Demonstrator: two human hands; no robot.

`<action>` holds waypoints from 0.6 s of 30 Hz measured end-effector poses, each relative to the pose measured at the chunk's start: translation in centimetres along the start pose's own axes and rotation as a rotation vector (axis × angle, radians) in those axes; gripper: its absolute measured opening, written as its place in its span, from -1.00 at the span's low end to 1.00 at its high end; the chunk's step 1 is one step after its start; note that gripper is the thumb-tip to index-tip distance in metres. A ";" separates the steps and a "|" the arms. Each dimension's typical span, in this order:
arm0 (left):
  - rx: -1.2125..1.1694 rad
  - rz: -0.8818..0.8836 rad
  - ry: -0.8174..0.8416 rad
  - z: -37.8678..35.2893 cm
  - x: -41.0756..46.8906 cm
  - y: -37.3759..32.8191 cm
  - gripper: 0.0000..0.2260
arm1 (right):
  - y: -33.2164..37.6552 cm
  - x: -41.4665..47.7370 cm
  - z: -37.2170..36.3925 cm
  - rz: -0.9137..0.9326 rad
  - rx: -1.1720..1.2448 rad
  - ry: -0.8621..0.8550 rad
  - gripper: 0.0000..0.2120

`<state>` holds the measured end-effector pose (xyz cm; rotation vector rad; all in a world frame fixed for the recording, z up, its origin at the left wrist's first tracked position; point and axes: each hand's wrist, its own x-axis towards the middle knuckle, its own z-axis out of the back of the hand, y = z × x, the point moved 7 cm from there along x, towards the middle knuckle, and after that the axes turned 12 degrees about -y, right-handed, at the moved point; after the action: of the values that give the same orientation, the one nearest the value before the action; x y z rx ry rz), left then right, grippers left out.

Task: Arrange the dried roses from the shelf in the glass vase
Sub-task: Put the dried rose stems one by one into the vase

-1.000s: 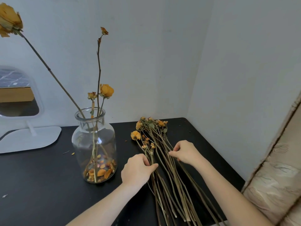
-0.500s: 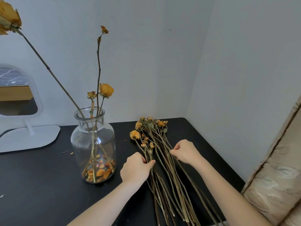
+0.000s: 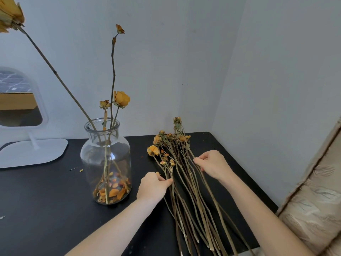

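A clear glass vase stands on the black shelf, with several dried yellow roses in it and loose petals at its bottom. Right of it lies a bundle of dried roses, heads toward the wall. My left hand rests on the bundle's left side, fingers pinched on a thin stem. My right hand pinches one stem at the bundle's right side; that stem's head stands raised above the other heads.
A white stand mirror sits at the back left of the shelf. Walls close the back and right sides. A beige patterned fabric hangs past the shelf's right edge. Small petal crumbs lie left of the vase.
My right hand has lifted one stem, so its flower head now rises above the rest of the bundle. My left hand has shifted slightly left and stays on the stems.
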<state>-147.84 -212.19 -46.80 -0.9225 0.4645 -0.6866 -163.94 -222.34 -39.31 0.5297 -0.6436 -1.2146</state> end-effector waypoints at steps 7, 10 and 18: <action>-0.108 0.029 -0.020 0.5 0.2 -0.7 -0.86 | 0.5 0.0 0.4 0.008 0.056 -0.023 -0.76; -0.112 -0.001 -0.039 0.9 0.1 -1.5 -0.84 | 0.8 -0.1 0.6 0.015 0.086 -0.030 -0.75; -0.070 -0.186 -0.103 2.8 -0.5 -4.2 -0.77 | 1.3 -0.1 1.4 -0.006 0.192 -0.041 -0.72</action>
<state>-147.81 -212.05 -41.78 -1.0707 0.3148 -0.7907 -164.08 -221.93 -37.48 0.6687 -0.7988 -1.1785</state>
